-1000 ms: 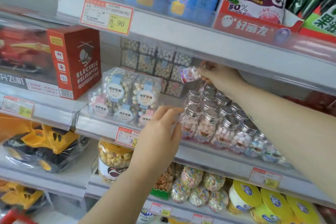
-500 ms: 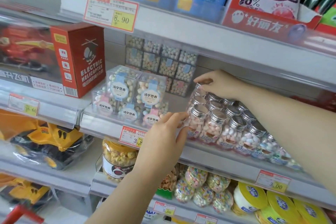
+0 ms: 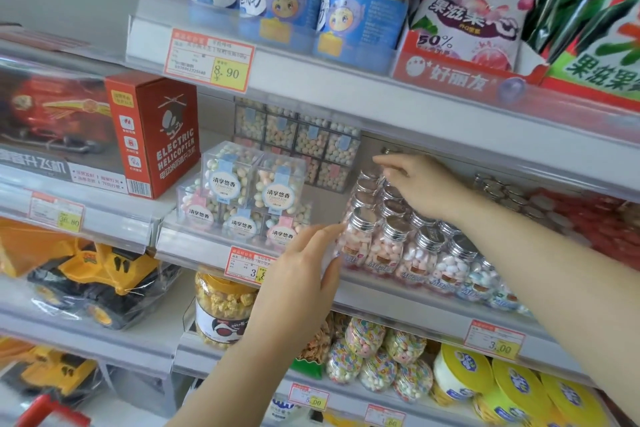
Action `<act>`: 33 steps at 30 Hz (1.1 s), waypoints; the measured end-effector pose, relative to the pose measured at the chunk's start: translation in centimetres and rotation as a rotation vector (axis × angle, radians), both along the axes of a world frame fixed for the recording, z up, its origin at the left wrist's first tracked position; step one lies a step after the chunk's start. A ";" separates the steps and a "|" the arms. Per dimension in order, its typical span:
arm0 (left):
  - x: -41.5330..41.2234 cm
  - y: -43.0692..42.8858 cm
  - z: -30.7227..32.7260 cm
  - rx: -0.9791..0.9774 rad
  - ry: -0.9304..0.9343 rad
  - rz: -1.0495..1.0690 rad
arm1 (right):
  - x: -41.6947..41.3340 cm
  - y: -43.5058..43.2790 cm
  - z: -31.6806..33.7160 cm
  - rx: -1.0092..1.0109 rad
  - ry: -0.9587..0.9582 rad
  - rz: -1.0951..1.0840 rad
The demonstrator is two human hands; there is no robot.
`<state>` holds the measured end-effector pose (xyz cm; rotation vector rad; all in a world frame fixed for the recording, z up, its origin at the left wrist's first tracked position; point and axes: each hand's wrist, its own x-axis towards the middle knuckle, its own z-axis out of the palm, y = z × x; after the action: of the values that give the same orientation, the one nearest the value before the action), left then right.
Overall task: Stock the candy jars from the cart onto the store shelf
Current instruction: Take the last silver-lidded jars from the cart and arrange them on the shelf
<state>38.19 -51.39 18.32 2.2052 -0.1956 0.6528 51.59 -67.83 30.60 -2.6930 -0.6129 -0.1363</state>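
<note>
A price tag on the top rail reads 8.90. Above it stand blue sausage packs lettered 鳕鱼肠, a fruit pouch marked 50% and a red display tray branded 好丽友. One level down, a red toy box reads ELECTRIC HELICOPTER, and clear candy cubes wear round labels saying 清享悠香. The edge of the candy-jar shelf bears a second tag at 3.00, and the lowest tag shows 5.00.
</note>
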 end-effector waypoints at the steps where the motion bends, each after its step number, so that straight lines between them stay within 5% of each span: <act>1: -0.8 0.1 0.0 -0.014 0.007 -0.002 | -1.6 -0.2 0.0 -0.003 -0.032 0.005; 6: -6.2 2.3 -2.9 -0.077 0.068 0.013 | -12.1 -0.2 -2.9 0.151 -0.229 0.201; 12: -16.7 10.1 -12.6 -0.157 0.395 0.170 | -22.6 4.5 -14.1 0.271 0.220 0.309; 18: -25.0 18.6 -22.8 -0.280 0.794 0.333 | -27.3 10.8 -32.6 0.061 0.742 0.141; 22: -27.4 20.8 -29.0 -0.158 1.031 0.264 | -29.9 13.6 -43.6 -0.140 0.912 0.099; 28: -25.3 19.6 -39.3 -0.139 1.341 0.201 | -30.4 15.9 -55.9 -0.327 0.973 0.073; 33: -21.8 18.5 -48.7 -0.043 1.387 0.191 | -28.4 17.9 -63.3 -0.399 0.872 0.174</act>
<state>16.39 -32.87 -30.42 2.1509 0.7272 -0.8345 23.18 -49.91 -32.75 -2.6467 -0.6095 1.2443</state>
